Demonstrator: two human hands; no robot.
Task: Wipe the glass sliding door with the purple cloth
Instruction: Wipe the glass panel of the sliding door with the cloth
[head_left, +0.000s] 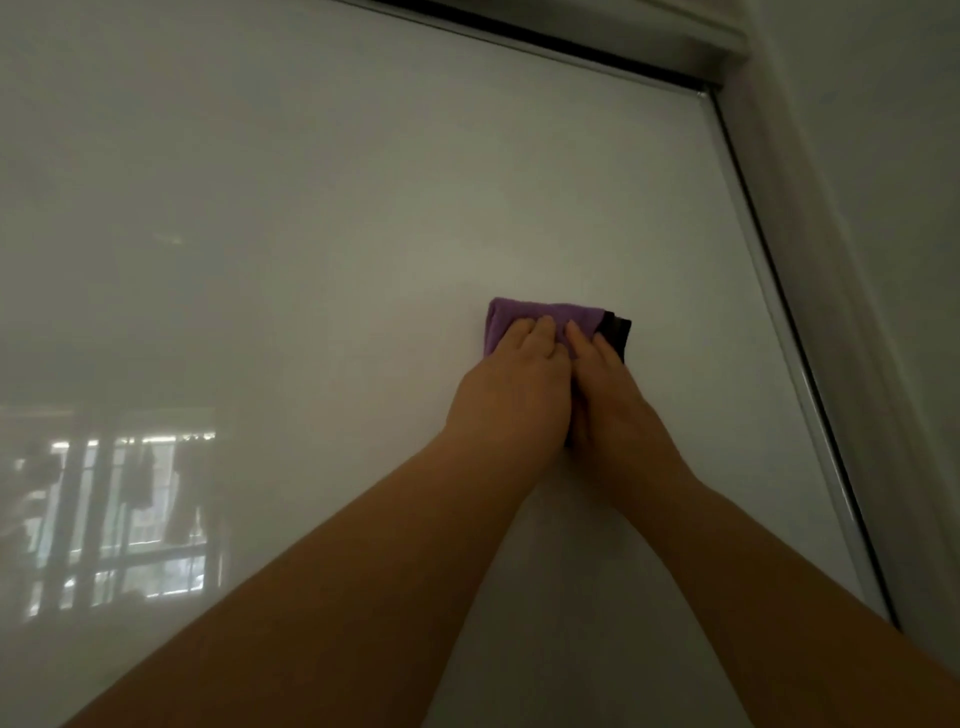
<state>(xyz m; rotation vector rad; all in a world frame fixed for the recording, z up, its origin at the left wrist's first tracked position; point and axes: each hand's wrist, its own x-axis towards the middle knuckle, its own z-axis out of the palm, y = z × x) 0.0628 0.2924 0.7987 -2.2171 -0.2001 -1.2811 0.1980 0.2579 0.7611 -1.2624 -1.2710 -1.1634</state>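
With both hands, left hand (511, 384) and right hand (605, 395), pressing flat fingers (537, 332) on the purple cloth (524, 319), sweep overlapping strokes toward the glass door (363, 208) frame (769, 249).

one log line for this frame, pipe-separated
phase: wiping | left hand: flat on purple cloth | right hand: flat on cloth | cloth: pressed to glass sliding door | frame: right of hands

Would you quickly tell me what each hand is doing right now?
Left hand: flat and open, pressing the purple cloth against the glass door.
Right hand: also flat, pressing the same cloth.
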